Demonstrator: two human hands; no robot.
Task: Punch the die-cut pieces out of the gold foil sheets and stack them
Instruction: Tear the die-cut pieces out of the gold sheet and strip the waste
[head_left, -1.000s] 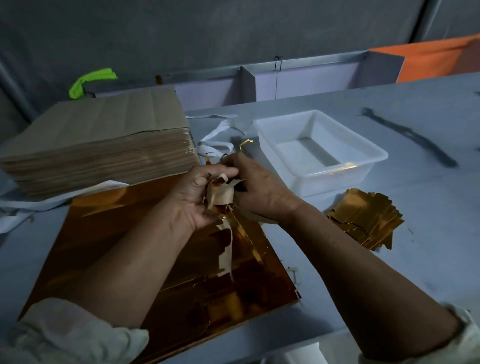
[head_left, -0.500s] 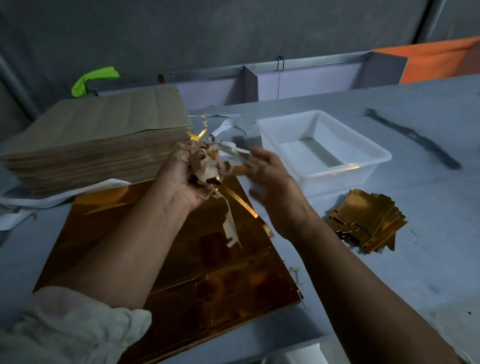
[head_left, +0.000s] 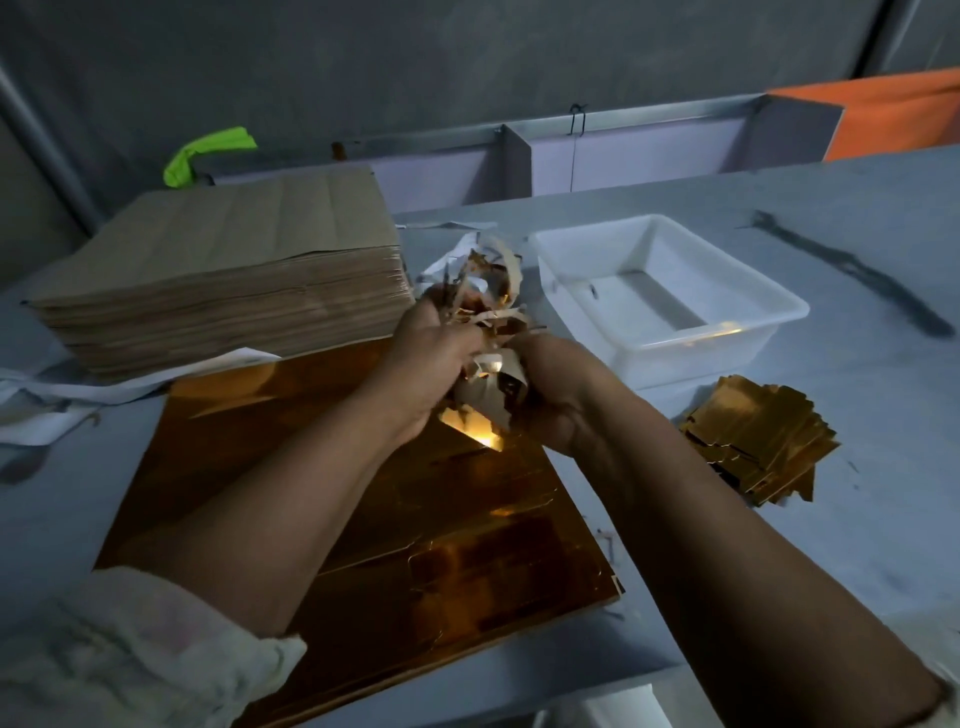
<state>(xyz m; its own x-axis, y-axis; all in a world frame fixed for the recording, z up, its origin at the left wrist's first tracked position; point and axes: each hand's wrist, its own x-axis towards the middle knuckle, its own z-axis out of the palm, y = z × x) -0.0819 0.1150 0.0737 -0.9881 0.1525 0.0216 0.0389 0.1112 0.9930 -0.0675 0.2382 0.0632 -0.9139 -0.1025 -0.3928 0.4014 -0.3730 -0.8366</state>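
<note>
I see both hands above the gold foil sheets (head_left: 291, 467) on the desk (head_left: 857, 545). Left hand (head_left: 431, 369) and right hand (head_left: 558, 389) clutch a wad of foil scrap (head_left: 488, 332), fingers (head_left: 457, 338) curled around it. Punched pieces (head_left: 758, 447) lie stacked at right, near the white tub (head_left: 675, 358). Brown paper stack (head_left: 218, 270) behind.

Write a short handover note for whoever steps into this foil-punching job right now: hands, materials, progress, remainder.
Left hand and right hand: both closed on a crumpled wad of gold-and-white scrap strips, held above the large flat gold foil sheets.
Done: a loose stack of punched gold pieces lies right of the sheets, before the white plastic tub.
Left: discard the scrap, punch the remaining sheets; a tall brown paper pile waits behind.
</note>
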